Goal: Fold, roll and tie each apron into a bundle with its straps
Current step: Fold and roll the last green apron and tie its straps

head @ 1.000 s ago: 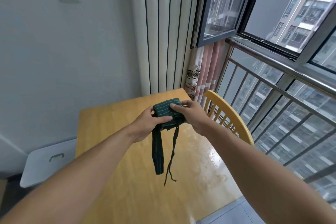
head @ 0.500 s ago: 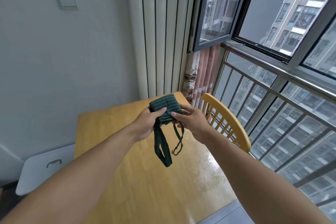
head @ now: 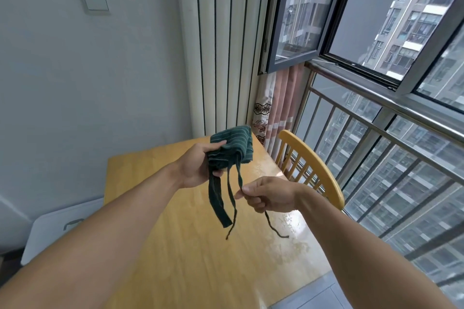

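A rolled dark green apron bundle (head: 232, 147) with thin pale stripes is held up in the air above the wooden table (head: 155, 246). My left hand (head: 195, 167) grips the roll from its left side. A wide strap (head: 217, 202) and a thin cord (head: 232, 206) hang loose below the roll. My right hand (head: 267, 195), lower and to the right, pinches a second thin cord (head: 239, 177) that runs from the roll through my fingers; its free end (head: 275, 228) dangles below my fist.
A yellow wooden chair (head: 312, 165) stands at the table's right edge, beside a railing and windows (head: 376, 133). A pink curtain (head: 278, 113) hangs in the corner. A white box lid with a handle (head: 62, 228) sits low on the left, by the wall.
My right hand has left the roll and moved down and to the right, drawing one thin cord out with it. The left hand still holds the roll.
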`<state>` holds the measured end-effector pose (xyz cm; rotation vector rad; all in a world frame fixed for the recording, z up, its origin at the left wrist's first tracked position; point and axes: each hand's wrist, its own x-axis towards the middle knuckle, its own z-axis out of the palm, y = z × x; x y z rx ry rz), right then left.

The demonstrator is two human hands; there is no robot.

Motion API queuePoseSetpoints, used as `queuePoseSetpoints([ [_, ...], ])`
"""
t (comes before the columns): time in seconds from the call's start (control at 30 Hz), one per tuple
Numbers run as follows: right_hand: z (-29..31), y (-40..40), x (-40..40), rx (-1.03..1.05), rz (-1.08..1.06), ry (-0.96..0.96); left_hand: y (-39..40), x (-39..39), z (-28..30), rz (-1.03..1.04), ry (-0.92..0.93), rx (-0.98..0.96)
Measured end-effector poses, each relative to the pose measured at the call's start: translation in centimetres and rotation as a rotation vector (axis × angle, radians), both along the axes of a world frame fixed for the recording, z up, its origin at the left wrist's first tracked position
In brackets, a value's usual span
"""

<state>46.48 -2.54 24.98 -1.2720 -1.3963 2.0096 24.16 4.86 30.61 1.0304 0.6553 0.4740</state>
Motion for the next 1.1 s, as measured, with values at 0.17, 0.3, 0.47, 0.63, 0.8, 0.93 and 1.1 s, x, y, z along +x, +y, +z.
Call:
queuePoseSetpoints([
  [0.17, 1.3, 2.0, 0.4, 0.033, -0.028, -0.269, -0.5, -0.3, 0.4, -0.294, 0.246, 0.101],
  [0.3, 4.7, 3.4, 0.8, 0.055, -0.096, -0.404, -0.2, -0.3, -1.4, -0.349, 0.461, 0.252],
  [0.47, 7.6, 3.8, -2.0, 0.414, -0.182, -0.756, -0.3, 0.3, -3.4, -0.079, 0.687, 0.416],
  [0.63, 6.3, 2.2, -4.9, 0.778, -0.119, -1.042, 0.1, 0.7, -5.3, 0.234, 0.513, 0.119],
  [0.8, 4.1, 1.2, -6.5, 1.014, -0.193, -1.217, 0.2, 1.2, -5.6, 0.389, 0.491, 0.068],
  [0.93, 3.6, 1.3, -6.4, 1.17, -0.206, -1.294, 0.5, 1.3, -5.5, 0.39, 0.448, 0.041],
  [1.1, 3.0, -0.1, -6.9, 1.167, -0.255, -1.135, 1.3, 1.2, -5.1, 0.544, 0.381, 0.002],
])
